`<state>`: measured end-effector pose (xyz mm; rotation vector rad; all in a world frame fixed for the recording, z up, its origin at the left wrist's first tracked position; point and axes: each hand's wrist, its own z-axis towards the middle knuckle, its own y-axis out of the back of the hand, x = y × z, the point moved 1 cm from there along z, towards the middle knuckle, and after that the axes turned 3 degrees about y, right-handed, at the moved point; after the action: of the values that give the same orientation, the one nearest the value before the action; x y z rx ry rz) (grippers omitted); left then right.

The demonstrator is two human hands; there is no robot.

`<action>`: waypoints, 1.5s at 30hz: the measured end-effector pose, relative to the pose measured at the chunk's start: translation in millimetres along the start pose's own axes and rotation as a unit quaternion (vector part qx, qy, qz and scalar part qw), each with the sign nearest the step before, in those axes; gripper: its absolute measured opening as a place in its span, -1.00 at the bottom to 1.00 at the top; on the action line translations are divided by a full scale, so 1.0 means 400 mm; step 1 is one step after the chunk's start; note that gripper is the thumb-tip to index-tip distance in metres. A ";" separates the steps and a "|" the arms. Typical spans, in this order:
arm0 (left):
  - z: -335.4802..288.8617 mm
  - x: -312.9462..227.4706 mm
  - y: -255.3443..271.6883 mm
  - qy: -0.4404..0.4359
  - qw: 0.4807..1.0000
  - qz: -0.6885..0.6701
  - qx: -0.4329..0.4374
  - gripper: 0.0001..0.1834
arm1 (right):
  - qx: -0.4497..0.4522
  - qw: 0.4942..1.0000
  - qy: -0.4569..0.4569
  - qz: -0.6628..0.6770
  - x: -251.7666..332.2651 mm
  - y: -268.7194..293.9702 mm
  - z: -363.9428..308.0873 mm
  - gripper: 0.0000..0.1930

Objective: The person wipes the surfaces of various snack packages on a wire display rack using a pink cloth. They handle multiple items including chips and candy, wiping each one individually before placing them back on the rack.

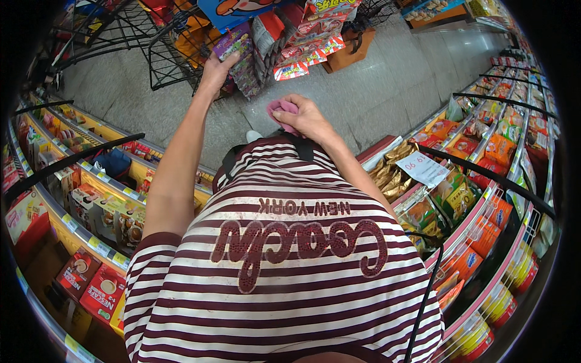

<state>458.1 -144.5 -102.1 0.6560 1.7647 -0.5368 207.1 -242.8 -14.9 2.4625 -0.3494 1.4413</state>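
The left hand (pixel 215 71) has its grip closed on a purple snack packet (pixel 233 43) in the wire rack (pixel 163 54), probably light, crinkly and best pinched by its edge, while the right hand (pixel 305 118) bunches a soft pink cloth (pixel 282 109).

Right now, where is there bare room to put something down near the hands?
Only the grey tiled floor is bare, between the wire snack rack and the right shelves. The rack is packed; the left hand grips a purple packet, the right hand a pink cloth.

Two hands (pixel 215 69), one pink cloth (pixel 282 109), one purple packet (pixel 233 42).
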 end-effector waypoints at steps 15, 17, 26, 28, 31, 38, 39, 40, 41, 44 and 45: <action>-0.058 0.024 0.014 0.062 0.996 -0.052 0.025 -0.41 | -0.078 0.979 0.137 -0.129 -0.028 0.002 0.027 -0.50; -0.077 0.015 0.000 0.051 0.994 -0.088 0.032 -0.42 | -0.064 0.969 0.187 -0.150 -0.004 -0.014 0.037 -0.52; -0.126 -0.013 -0.012 0.085 0.981 -0.160 0.073 -0.39 | -0.139 0.852 0.447 -0.235 0.098 -0.048 0.114 -0.52; -0.136 -0.016 -0.017 0.090 0.978 -0.172 0.075 -0.34 | -0.165 0.840 0.459 -0.237 0.125 -0.050 0.136 -0.52; -0.150 -0.021 -0.027 0.107 0.974 -0.183 0.081 -0.27 | -0.199 0.820 0.468 -0.261 0.142 -0.054 0.176 -0.53; -0.166 -0.017 -0.025 0.124 0.973 -0.181 0.075 -0.23 | -0.150 0.801 0.471 -0.337 0.091 -0.097 0.186 -0.56; -0.166 -0.018 -0.026 0.123 0.973 -0.183 0.071 -0.24 | -0.126 0.803 0.467 -0.349 0.067 -0.105 0.182 -0.56; -0.166 -0.019 -0.026 0.123 0.973 -0.185 0.067 -0.24 | -0.102 0.804 0.462 -0.361 0.040 -0.111 0.176 -0.57; -0.163 -0.017 -0.028 0.123 0.972 -0.187 0.064 -0.25 | -0.079 0.804 0.456 -0.372 0.013 -0.116 0.170 -0.57; -0.147 -0.006 -0.021 0.121 0.970 -0.199 0.076 -0.31 | -0.030 0.819 0.415 -0.394 -0.059 -0.117 0.164 -0.72; -0.144 0.000 -0.016 0.130 0.969 -0.194 0.078 -0.32 | -0.013 0.824 0.397 -0.404 -0.083 -0.112 0.161 -0.75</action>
<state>412.9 -111.6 -86.2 0.5053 2.1322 -0.8959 258.6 -220.7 -79.0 1.4092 0.7456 1.7749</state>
